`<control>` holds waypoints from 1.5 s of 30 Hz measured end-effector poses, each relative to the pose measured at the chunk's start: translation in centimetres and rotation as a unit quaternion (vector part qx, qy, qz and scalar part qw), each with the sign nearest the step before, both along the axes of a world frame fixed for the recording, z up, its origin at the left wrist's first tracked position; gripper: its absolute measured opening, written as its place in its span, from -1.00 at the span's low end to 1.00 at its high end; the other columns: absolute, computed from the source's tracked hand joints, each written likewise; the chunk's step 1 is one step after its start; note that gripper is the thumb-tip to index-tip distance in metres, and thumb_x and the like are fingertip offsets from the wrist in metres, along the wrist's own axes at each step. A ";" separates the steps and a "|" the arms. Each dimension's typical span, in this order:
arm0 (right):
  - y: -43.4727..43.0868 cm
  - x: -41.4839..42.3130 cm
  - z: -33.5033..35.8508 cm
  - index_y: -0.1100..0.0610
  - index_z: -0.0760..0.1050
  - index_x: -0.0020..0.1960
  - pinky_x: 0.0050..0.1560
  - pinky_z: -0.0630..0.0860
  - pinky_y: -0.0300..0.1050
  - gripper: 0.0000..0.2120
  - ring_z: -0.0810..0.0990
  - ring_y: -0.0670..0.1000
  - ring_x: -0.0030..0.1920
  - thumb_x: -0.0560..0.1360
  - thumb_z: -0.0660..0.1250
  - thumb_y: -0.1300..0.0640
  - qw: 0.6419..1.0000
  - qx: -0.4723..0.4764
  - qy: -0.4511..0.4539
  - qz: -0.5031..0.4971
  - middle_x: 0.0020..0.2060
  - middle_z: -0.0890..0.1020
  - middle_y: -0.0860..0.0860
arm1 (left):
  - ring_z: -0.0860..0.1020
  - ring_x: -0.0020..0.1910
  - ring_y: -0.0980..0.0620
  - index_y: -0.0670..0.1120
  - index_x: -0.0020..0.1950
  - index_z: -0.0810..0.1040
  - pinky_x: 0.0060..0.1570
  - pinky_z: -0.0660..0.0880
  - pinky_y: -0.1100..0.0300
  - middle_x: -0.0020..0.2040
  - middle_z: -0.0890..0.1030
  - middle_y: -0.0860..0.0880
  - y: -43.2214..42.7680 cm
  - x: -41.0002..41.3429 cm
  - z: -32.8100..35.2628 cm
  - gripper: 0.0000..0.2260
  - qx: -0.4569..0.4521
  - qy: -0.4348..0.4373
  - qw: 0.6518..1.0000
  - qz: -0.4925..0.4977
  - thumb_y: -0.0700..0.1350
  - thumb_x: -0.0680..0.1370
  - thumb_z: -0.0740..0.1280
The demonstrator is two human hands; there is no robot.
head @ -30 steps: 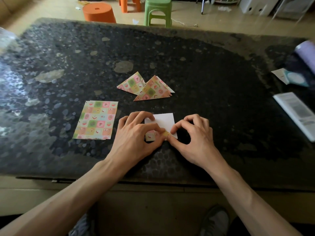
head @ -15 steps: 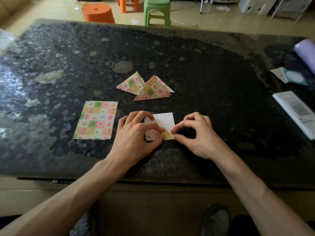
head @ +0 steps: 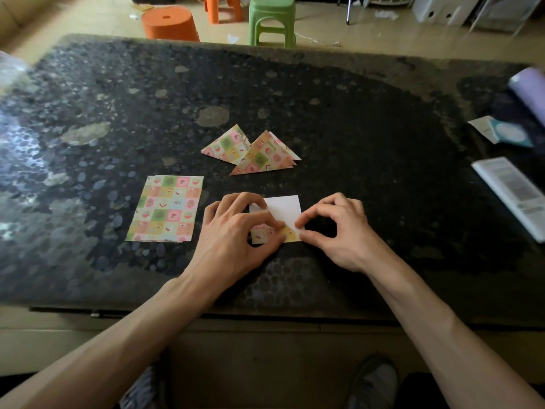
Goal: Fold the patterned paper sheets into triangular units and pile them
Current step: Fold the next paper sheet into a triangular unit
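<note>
A paper sheet (head: 283,211) lies white side up on the dark table, its near edge folded over so the pattern shows. My left hand (head: 236,234) presses on the fold, thumb and fingers pinching its left part. My right hand (head: 339,231) pinches the fold's right corner between thumb and forefinger. A stack of flat patterned sheets (head: 166,208) lies to the left. Beyond the hands sit the folded triangular units (head: 259,156), overlapping one another, with another triangle (head: 225,146) at their left.
The dark speckled table (head: 354,143) runs wide. At its right edge lie a white printed booklet (head: 511,190), a teal packet (head: 507,134) and a lilac roll (head: 529,90). An orange stool (head: 169,23) and a green stool (head: 272,19) stand on the floor behind.
My right hand has slid to the right along the folded edge, from the middle to the sheet's right corner. My left hand has stayed pressing on the fold.
</note>
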State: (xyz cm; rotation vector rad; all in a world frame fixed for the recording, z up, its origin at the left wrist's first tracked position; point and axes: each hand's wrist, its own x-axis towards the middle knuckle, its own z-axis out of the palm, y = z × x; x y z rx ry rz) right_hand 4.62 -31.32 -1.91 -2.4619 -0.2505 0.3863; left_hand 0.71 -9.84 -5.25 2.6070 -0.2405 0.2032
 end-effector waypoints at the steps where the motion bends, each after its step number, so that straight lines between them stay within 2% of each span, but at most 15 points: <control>1: 0.1 0.0 0.0 -0.28 0.58 -0.03 0.39 0.24 -0.07 -0.85 0.23 -0.04 0.39 0.53 0.50 -0.04 1.000 -0.003 -0.003 0.000 0.17 0.42 -0.15 | 0.35 0.40 0.11 0.26 0.06 0.69 0.36 0.17 0.11 0.29 0.46 0.22 0.0 0.0 0.0 -0.75 -0.001 0.001 1.000 0.001 0.33 0.51 0.37; 6: 0.2 0.0 -0.2 -0.26 0.57 0.02 0.40 0.25 -0.07 -0.87 0.22 -0.03 0.40 0.54 0.48 -0.06 1.000 -0.027 -0.012 -0.002 0.18 0.40 -0.14 | 0.34 0.41 0.10 0.25 0.06 0.69 0.35 0.16 0.11 0.30 0.46 0.21 0.0 0.0 0.0 -0.77 -0.003 0.004 1.000 0.000 0.31 0.51 0.39; 8: 0.2 -0.1 -0.4 -0.25 0.57 0.04 0.37 0.22 -0.09 -0.88 0.19 -0.06 0.39 0.53 0.46 -0.13 1.000 -0.024 -0.010 -0.001 0.19 0.38 -0.15 | 0.35 0.41 0.10 0.26 0.05 0.69 0.36 0.16 0.11 0.30 0.46 0.22 0.0 0.0 0.0 -0.77 -0.004 0.001 1.000 0.001 0.32 0.51 0.39; 12: 0.8 -0.9 -1.0 -0.24 0.51 0.04 0.24 0.12 -0.15 -0.74 0.13 -0.11 0.30 0.46 0.44 -0.31 0.998 -0.051 -0.047 -0.007 0.15 0.30 -0.18 | 0.35 0.40 0.10 0.25 0.05 0.68 0.37 0.16 0.12 0.30 0.46 0.22 -0.1 -0.1 -0.2 -0.74 -0.003 0.000 1.000 0.001 0.34 0.51 0.35; 19: 1.2 -1.2 -1.6 -0.21 0.49 0.04 0.22 0.07 -0.16 -0.71 0.13 -0.06 0.37 0.46 0.44 -0.33 0.996 -0.060 -0.067 -0.019 0.16 0.27 -0.17 | 0.35 0.40 0.11 0.24 0.05 0.68 0.37 0.17 0.12 0.30 0.46 0.22 -0.2 -0.2 -0.3 -0.69 -0.010 -0.008 1.000 0.004 0.37 0.51 0.29; 22: 1.3 -1.2 -1.6 -0.21 0.49 0.03 0.22 0.08 -0.16 -0.72 0.15 -0.04 0.37 0.45 0.45 -0.31 0.995 -0.060 -0.071 -0.024 0.15 0.29 -0.17 | 0.34 0.41 0.11 0.25 0.06 0.68 0.41 0.19 0.07 0.30 0.45 0.23 -0.1 -0.2 -0.3 -0.79 -0.015 0.000 1.000 0.002 0.25 0.53 0.34; 25: 1.4 -1.0 -1.6 -0.20 0.50 0.03 0.22 0.10 -0.14 -0.72 0.17 -0.02 0.37 0.43 0.46 -0.30 0.995 -0.061 -0.074 -0.025 0.15 0.31 -0.15 | 0.29 0.46 0.11 0.27 0.14 0.67 0.44 0.10 0.10 0.35 0.42 0.24 0.7 -0.2 -0.2 -0.82 -0.018 0.018 0.999 -0.022 0.13 0.57 0.34; 28: 1.7 -1.1 -1.9 -0.19 0.47 0.03 0.20 0.10 -0.13 -0.67 0.15 -0.04 0.34 0.43 0.42 -0.36 0.993 -0.074 -0.082 -0.030 0.14 0.28 -0.16 | 0.26 0.50 0.10 0.29 0.23 0.64 0.47 0.10 0.08 0.40 0.39 0.22 1.3 -0.5 -0.4 -0.79 -0.004 0.016 0.999 -0.042 0.12 0.61 0.36; 32: 2.0 -1.4 -2.4 -0.18 0.44 0.03 0.19 0.14 -0.10 -0.53 0.14 -0.07 0.29 0.38 0.33 -0.52 0.991 -0.086 -0.097 -0.032 0.15 0.29 -0.14 | 0.26 0.50 0.10 0.30 0.23 0.64 0.46 0.08 0.10 0.40 0.40 0.23 1.0 -0.4 -0.1 -0.79 -0.001 0.017 0.999 -0.037 0.12 0.60 0.38; 41: 2.1 -1.2 -1.9 -0.17 0.44 0.03 0.21 0.12 -0.10 -0.55 0.15 -0.02 0.33 0.37 0.39 -0.47 0.993 -0.096 -0.064 -0.034 0.16 0.27 -0.14 | 0.16 0.51 0.17 0.48 0.33 0.48 0.48 0.06 0.06 0.43 0.30 0.30 2.9 0.8 1.2 -0.64 0.026 0.092 0.989 -0.111 0.10 0.60 0.37; 43: 2.5 -1.6 -2.3 -0.16 0.41 0.03 0.21 0.17 -0.08 -0.53 0.18 0.00 0.32 0.36 0.35 -0.48 0.988 -0.116 -0.090 -0.042 0.14 0.25 -0.13 | 0.16 0.51 0.17 0.48 0.31 0.49 0.48 0.06 0.06 0.42 0.30 0.30 2.7 1.0 1.2 -0.63 0.026 0.092 0.990 -0.107 0.09 0.59 0.39; 45: 3.1 -2.4 -2.9 -0.16 0.37 0.02 0.19 0.22 -0.04 -0.49 0.21 0.00 0.30 0.35 0.23 -0.54 0.979 -0.139 -0.136 -0.055 0.11 0.22 -0.12 | 0.17 0.50 0.16 0.48 0.30 0.50 0.48 0.09 0.03 0.41 0.31 0.30 2.6 1.0 1.2 -0.62 0.022 0.092 0.990 -0.105 0.08 0.57 0.41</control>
